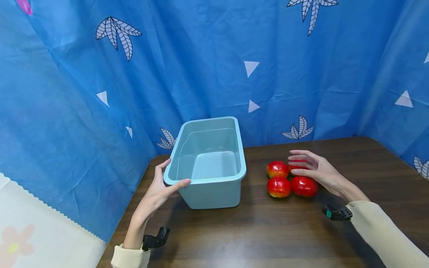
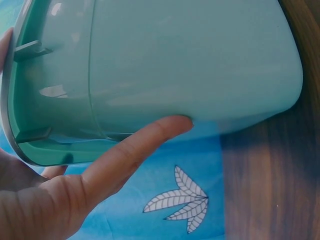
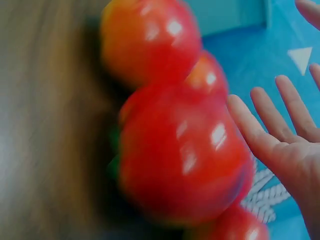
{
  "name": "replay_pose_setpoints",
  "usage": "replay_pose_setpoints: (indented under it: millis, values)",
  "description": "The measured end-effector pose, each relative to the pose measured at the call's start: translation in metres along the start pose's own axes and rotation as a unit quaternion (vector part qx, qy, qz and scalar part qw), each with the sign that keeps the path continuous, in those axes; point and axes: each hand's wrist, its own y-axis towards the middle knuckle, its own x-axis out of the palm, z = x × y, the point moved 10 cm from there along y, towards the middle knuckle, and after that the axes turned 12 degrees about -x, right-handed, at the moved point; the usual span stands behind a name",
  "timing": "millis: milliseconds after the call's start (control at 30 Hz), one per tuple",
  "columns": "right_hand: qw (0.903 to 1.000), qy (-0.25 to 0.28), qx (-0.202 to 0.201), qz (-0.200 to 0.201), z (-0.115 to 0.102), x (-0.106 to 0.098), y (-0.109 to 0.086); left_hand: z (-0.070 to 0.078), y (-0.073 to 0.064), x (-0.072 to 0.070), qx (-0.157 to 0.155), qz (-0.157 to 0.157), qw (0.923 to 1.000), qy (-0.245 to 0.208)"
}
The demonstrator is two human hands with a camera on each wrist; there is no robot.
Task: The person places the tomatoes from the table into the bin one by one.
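A light blue-green plastic bin (image 1: 203, 196) stands on the table at the left. My left hand (image 1: 161, 190) grips its near left corner, with the thumb over the front rim; the left wrist view shows one finger (image 2: 140, 145) stretched along the outer wall. To the right of the bin, several glossy red round fruits (image 1: 279, 187), tinged orange, sit clustered together; their exact kind is unclear. Above the far right fruit (image 1: 298, 165) hovers my right hand (image 1: 316, 171), fingers spread and holding nothing. It partly hides that fruit in the head view. Some green shows under one fruit (image 3: 185, 155).
The dark brown wooden table (image 1: 214, 238) extends in front of the bin and fruits. A blue curtain (image 1: 207, 74) with white leaf and triangle prints hangs right behind them. A small yellow spot (image 1: 207, 177) shows inside the bin near its front wall.
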Motion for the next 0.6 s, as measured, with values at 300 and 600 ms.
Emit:
replay_pose_setpoints:
  millis: [300,600]
  values:
    - [0.9990,-0.040,-0.019,0.005,0.008,-0.008,-0.028,0.000,0.001,0.001,0.004,-0.002,1.0000,0.003]
    - [0.9915,-0.126,-0.032,-0.013,0.015,-0.010,-0.047,0.001,0.001,0.001,0.000,-0.011,0.9999,-0.012]
